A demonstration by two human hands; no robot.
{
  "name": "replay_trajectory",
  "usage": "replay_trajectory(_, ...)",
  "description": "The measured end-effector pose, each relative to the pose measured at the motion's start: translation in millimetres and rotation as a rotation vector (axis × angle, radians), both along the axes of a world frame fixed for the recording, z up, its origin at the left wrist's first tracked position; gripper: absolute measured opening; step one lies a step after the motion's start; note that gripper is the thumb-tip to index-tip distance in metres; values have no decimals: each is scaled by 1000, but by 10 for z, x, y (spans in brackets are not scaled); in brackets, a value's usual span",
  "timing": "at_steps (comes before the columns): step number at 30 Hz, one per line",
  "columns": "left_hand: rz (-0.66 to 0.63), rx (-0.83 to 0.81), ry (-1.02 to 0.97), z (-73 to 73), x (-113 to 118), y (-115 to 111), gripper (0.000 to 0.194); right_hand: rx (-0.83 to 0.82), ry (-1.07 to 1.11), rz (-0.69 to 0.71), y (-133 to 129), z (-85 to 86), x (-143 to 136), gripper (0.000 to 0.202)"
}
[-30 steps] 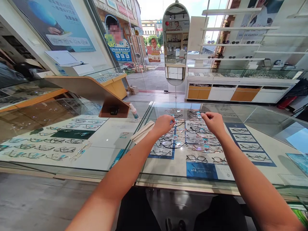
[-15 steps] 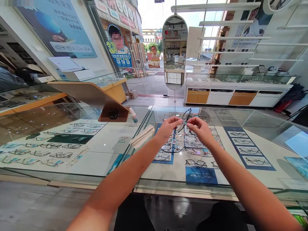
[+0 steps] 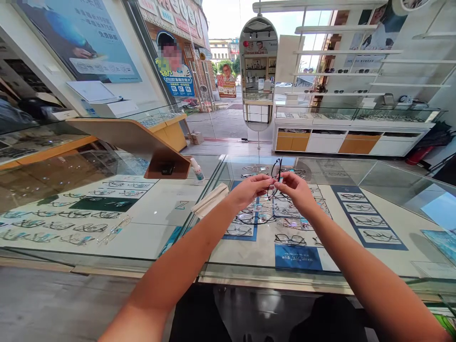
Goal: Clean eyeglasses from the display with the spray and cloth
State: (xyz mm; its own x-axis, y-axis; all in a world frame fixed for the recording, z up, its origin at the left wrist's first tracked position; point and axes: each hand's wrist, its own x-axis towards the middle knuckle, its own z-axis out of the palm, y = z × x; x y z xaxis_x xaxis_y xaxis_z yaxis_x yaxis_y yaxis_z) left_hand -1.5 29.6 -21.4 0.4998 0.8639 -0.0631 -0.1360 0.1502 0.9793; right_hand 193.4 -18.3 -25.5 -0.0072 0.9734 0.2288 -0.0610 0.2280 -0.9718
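Above the glass display counter (image 3: pixel 228 271), both hands hold one dark-rimmed pair of eyeglasses (image 3: pixel 274 167), turned on its side with one lens rim up and the other down. My left hand (image 3: pixel 252 187) pinches it from the left, fingers closed. My right hand (image 3: pixel 295 187) grips it from the right, thumb and fingers pressed together close to the left fingertips. The exact grip points are partly hidden by the fingers. Beneath the hands lie several more glasses, among them a black-rimmed pair (image 3: pixel 290 239) by a blue card (image 3: pixel 298 258).
A folded pale cloth (image 3: pixel 211 199) lies left of my left forearm, with a white spray bottle (image 3: pixel 197 169) behind it. A brown slanted stand (image 3: pixel 167 168) is farther left. Framed rows of glasses (image 3: pixel 370 220) sit at right. An oval mirror (image 3: pixel 259 71) stands beyond the counter.
The eyeglasses have turned to a more upright, sideways angle. My fingertips have come closer together around the frame, and the camera view has shifted very slightly.
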Motion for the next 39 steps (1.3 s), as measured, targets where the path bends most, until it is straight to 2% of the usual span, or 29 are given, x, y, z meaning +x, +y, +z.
replay_trajectory(6,-1,25,79,-8,-39,35,45,43,-64,-17,32,-74,43,58)
replay_trajectory(12,28,49,146,3,-42,32,36,86,-147,-66,34,-102,52,53)
replay_trajectory(19,59,89,196,41,-44,1,40,103,-197,-94,35,-121,54,53)
replay_trajectory(31,74,55,152,52,-44,-19,51,117,-185,-90,22,-110,26,53)
replay_trajectory(39,75,23,118,57,-34,-27,47,116,-168,-86,28,-123,27,52)
